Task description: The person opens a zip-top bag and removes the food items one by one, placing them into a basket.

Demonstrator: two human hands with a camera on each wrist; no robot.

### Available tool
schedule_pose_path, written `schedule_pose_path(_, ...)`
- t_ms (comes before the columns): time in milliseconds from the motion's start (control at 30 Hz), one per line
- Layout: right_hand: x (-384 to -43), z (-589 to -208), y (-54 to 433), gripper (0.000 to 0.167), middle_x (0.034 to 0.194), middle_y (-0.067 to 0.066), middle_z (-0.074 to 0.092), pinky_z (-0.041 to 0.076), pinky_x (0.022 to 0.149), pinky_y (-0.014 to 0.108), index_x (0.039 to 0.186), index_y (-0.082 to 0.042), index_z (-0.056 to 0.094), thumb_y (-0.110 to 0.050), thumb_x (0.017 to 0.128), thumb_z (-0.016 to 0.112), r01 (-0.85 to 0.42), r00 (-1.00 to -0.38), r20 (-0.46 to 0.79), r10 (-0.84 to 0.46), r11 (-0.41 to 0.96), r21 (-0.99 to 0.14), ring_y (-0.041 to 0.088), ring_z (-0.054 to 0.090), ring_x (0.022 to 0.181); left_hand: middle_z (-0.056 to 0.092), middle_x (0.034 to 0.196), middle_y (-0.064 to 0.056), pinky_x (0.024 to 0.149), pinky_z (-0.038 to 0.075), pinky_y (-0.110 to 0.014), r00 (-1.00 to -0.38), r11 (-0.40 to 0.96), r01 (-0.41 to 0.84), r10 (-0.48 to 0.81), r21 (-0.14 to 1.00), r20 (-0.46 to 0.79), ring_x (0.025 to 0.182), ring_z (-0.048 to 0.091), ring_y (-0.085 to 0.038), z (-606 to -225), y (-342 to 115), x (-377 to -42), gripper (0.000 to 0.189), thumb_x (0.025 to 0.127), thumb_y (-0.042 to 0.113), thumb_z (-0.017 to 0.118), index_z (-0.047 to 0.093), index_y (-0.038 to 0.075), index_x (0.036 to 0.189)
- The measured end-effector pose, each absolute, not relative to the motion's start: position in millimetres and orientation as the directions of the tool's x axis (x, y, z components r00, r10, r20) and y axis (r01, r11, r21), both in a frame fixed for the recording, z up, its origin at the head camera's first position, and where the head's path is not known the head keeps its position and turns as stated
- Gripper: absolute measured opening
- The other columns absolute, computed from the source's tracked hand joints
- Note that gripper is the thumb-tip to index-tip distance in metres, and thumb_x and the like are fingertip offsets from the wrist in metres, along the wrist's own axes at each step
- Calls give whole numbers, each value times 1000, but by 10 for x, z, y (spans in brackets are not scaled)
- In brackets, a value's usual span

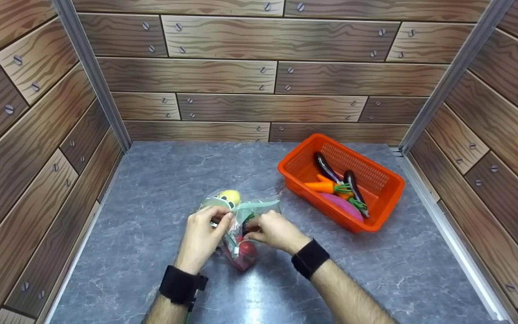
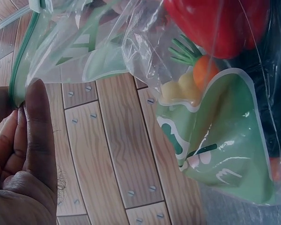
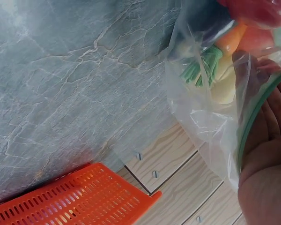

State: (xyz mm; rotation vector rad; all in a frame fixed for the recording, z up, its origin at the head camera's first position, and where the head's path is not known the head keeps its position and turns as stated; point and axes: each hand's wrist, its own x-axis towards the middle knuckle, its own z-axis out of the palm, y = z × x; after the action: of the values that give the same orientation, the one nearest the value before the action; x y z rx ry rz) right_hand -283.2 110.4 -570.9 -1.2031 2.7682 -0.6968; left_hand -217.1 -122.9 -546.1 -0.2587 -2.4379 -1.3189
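Bag (image 2: 220, 140) of clear plastic, with green-and-white print and a green zip edge, on a grey marbled tabletop (image 1: 160, 180). The left hand (image 1: 203, 227) pinches the zip edge between thumb and finger; its other fingers curl beneath. The right hand (image 1: 277, 229) reaches into the mouth, its fingers spaced and bent, partly veiled by creased film; whether they grip anything cannot be told. Within the bag lie a glossy red pepper-like piece (image 2: 220, 23), cut off by the left wrist view's upper edge, and an orange carrot with a green top (image 3: 230, 40); a dark mass beside them is blurred. A rounded yellow object (image 1: 229, 196) shows behind the left hand, whether inside the bag being unclear. To the right stands an orange-red perforated plastic basket (image 1: 387, 200) of dark purple aubergines (image 1: 324, 166), orange carrots (image 1: 324, 185) and a partly hidden magenta rounded object (image 1: 340, 205).
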Motion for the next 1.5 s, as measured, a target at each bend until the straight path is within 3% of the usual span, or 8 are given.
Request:
schedule_pose_path(133,-2821,-5730,1115,24,113,7,92,71,84,31,122,-10,92,-22,102,94,-674,-689,85,-720,593,-441,19,87,93,87,102,-1,84,71,-36,-924,542,317,-11,778,383,90,81,-14,-5493,-1238,-2154,4,109,16,85,88,13,110)
schedule_pose_path(267,-2818,-5746,1112,34,122,10,91,71,90,34,131,-9,88,-22,100,95,-668,-669,29,-743,583,-464,30,88,103,87,102,-3,85,71,-37,-926,547,309,-15,778,378,90,81,-15,-5524,-1252,-2135,5,108,15,85,88,12,110)
schedule_pose_path(533,-2802,-5799,1082,26,107,4,85,60,83,24,119,-14,81,-22,98,95,-692,-616,-50,-786,571,-443,33,83,100,87,100,-4,82,68,-30,-924,556,309,-16,772,381,88,80,-15,-5578,-1282,-2105,5,107,15,86,88,11,109)
schedule_pose_path(667,-2794,-5843,1062,32,107,2,81,60,84,26,119,-14,77,-27,97,97,-702,-606,-86,-791,582,-410,31,81,99,87,100,-3,85,69,-33,-927,556,306,-10,773,374,88,81,-15,-5604,-1283,-2103,5,108,16,86,89,12,108)
schedule_pose_path(900,-2801,-5915,1040,38,106,-2,76,62,87,30,118,-16,74,-34,95,99,-720,-605,-120,-787,605,-341,7,62,91,87,101,0,87,69,-35,-947,540,261,-18,800,320,91,79,-12,-5649,-1293,-2104,7,110,20,84,89,16,108)
schedule_pose_path(1133,-2778,-5965,1047,33,102,-5,74,62,83,30,124,-19,76,-30,99,94,-765,-582,-71,-810,575,-289,6,60,86,87,102,0,86,67,-31,-952,540,250,-15,804,306,90,79,-12,-5658,-1299,-2108,7,110,21,85,89,15,108)
schedule_pose_path(1300,-2776,-5985,1048,27,99,-5,74,57,77,26,118,-20,76,-32,101,93,-776,-582,-56,-811,575,-260,4,57,83,87,102,0,86,67,-31,-950,543,257,-12,799,313,90,80,-12,-5670,-1304,-2106,7,110,20,85,89,15,108)
schedule_pose_path(1500,-2769,-6010,1078,34,106,-4,80,60,82,27,126,-20,80,-32,99,95,-775,-581,-29,-813,564,-286,4,62,87,87,102,0,87,68,-31,-951,538,255,-10,804,309,91,80,-11,-5690,-1314,-2102,7,110,22,85,89,17,108)
